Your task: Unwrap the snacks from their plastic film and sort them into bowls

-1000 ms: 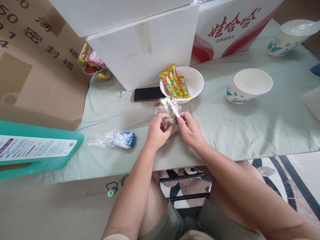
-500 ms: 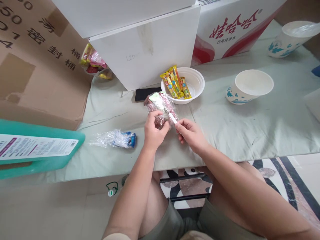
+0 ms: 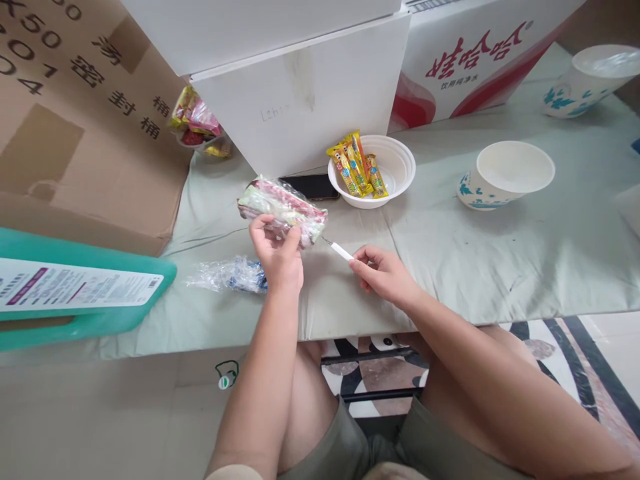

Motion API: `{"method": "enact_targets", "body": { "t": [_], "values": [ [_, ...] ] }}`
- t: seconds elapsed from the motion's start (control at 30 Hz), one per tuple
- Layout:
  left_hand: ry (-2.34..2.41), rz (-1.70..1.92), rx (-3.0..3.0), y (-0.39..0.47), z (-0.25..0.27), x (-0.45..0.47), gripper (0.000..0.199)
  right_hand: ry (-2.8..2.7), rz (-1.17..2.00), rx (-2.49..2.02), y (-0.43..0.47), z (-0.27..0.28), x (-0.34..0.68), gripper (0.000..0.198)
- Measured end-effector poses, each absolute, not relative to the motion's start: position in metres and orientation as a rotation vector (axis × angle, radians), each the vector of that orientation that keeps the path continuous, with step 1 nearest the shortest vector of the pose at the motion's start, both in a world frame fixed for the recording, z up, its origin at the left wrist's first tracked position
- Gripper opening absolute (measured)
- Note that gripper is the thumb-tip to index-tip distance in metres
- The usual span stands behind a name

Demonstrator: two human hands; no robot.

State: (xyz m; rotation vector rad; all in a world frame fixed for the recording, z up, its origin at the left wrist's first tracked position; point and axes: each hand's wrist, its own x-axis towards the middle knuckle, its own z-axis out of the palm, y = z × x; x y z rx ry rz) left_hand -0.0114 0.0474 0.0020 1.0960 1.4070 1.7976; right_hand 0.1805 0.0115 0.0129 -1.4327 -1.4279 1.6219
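My left hand (image 3: 281, 257) is closed around a clear-plastic-wrapped package (image 3: 285, 202) with pink, red and pale green inside, raised over the table. In a pinch, my right hand (image 3: 384, 275) holds a small white-handled tool (image 3: 341, 251). Its thin, dark metal tip points at the package's right end; I cannot tell whether it touches. Behind the package lies a black phone (image 3: 313, 187), partly covered. A blue item in crumpled clear wrap (image 3: 227, 275) rests just left of my left wrist.
A white bowl (image 3: 397, 163) holds several yellow snack packets (image 3: 355, 167). Paper cups (image 3: 505, 177) stand at the right. White boxes (image 3: 320, 93) and a brown carton (image 3: 75, 153) line the back and left. A green jug (image 3: 150, 293) lies at the left edge.
My left hand has moved left with the package and turned it lengthwise. The tool's tip has come away from over the package to its right end. My right hand stays nearly in place.
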Motion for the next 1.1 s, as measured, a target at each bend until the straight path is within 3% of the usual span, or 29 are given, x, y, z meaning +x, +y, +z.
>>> {"method": "enact_targets", "body": {
  "t": [0.07, 0.17, 0.4, 0.57, 0.73, 0.9, 1.1],
  "values": [
    [1.404, 1.815, 1.094, 0.049, 0.000, -0.017, 0.052, -1.567, 1.467, -1.472, 0.014, 0.011, 0.187, 0.029],
    [1.364, 1.765, 1.119, 0.048, -0.004, -0.020, 0.054, -1.813, 0.995, -1.551, 0.021, 0.003, 0.202, 0.020],
    [1.352, 1.599, 1.260, 0.040, -0.013, 0.006, 0.085, -1.964, 0.289, -1.858, 0.035, -0.005, 0.227, 0.024],
    [1.448, 1.475, 1.386, 0.033, -0.020, 0.033, 0.082, -2.010, 0.457, -1.278, 0.029, -0.002, 0.214, 0.042],
    [1.551, 1.357, 1.506, 0.027, -0.015, 0.041, 0.071, -2.062, 0.584, -1.100, 0.030, -0.006, 0.206, 0.020],
    [1.875, 1.198, 1.593, 0.029, -0.002, 0.025, 0.065, -2.123, 0.635, -1.124, 0.034, 0.000, 0.214, 0.012],
    [1.938, 1.115, 1.721, 0.039, -0.002, 0.007, 0.006, -2.132, 0.681, -1.105, 0.032, 0.002, 0.216, 0.016]
  ]
}}
